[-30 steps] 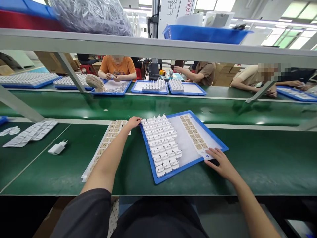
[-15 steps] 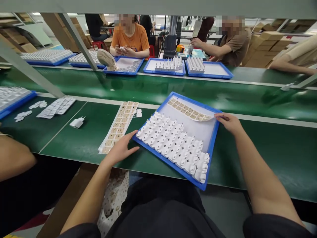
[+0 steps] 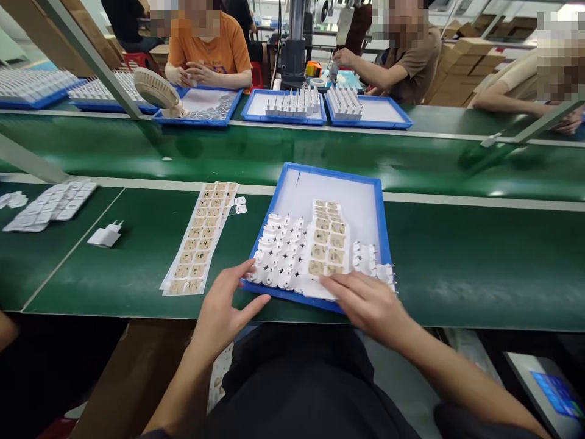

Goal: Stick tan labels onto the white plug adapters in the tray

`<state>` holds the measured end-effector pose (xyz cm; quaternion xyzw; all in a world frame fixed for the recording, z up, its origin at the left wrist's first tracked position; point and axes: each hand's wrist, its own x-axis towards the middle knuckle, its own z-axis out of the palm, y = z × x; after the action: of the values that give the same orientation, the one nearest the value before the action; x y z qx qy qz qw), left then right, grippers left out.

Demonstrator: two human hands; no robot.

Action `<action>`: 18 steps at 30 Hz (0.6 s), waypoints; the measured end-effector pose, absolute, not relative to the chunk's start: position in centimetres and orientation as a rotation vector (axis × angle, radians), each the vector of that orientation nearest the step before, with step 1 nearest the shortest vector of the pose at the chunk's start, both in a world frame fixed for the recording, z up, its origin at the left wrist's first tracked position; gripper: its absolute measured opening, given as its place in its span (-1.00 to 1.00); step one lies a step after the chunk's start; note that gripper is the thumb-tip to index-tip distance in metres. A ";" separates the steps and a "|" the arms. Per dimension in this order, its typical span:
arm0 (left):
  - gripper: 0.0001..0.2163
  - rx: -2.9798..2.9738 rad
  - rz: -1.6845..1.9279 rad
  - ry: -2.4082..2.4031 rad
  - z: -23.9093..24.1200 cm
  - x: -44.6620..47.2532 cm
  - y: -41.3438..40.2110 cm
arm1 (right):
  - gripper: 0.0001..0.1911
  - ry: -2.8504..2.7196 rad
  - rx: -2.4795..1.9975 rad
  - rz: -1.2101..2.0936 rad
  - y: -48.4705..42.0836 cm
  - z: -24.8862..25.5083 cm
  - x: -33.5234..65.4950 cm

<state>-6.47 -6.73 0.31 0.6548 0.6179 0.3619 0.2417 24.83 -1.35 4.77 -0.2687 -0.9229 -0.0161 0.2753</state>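
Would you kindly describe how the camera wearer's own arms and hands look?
The left hand and right hand wear no gloves, and I see no rings or watch. Both forearms are bare; a dark sleeve shows on the right arm.

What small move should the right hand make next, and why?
Probably slide the strip of tan pads toward the far end of the blue tray, where white liner shows. The strip lies over part of the rows of white plug housings, hiding some; the right hand already touches its near end, and the left hand is at the tray's near-left corner.
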 end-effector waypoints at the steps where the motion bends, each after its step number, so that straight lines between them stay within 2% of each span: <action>1: -0.39 1.771 0.995 1.596 1.2 -5.6 -6.3 | -0.47 -2.459 -0.759 -0.027 -2.0 4.4 23.1; 3: -0.30 1.717 0.976 1.433 2.5 -3.9 -5.5 | -0.37 -2.380 -0.835 0.056 -2.7 3.9 20.4; 5: -0.31 1.656 0.966 1.378 3.2 -2.7 -4.8 | -0.33 -2.357 -0.781 0.223 -2.9 3.9 19.0; 9: -0.67 1.559 0.958 1.415 3.0 -3.0 -3.9 | -0.26 -2.368 -0.629 0.519 -2.5 4.5 20.2; 12: -0.79 1.597 0.923 1.423 3.4 -4.4 -3.3 | -0.34 -2.309 -0.834 0.377 -1.1 4.6 22.9; 16: -0.85 1.710 0.798 1.192 5.9 -5.5 -1.4 | -0.12 -2.457 -1.029 0.216 1.7 4.2 25.1; 18: -0.88 1.726 0.798 1.076 7.3 -5.6 -0.2 | -0.09 -2.528 -1.063 0.238 2.8 4.2 25.3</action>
<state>-5.62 -0.16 7.35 0.7013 0.4374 0.3241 0.4603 25.29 2.81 4.22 -0.3789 -0.9010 0.0848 0.1933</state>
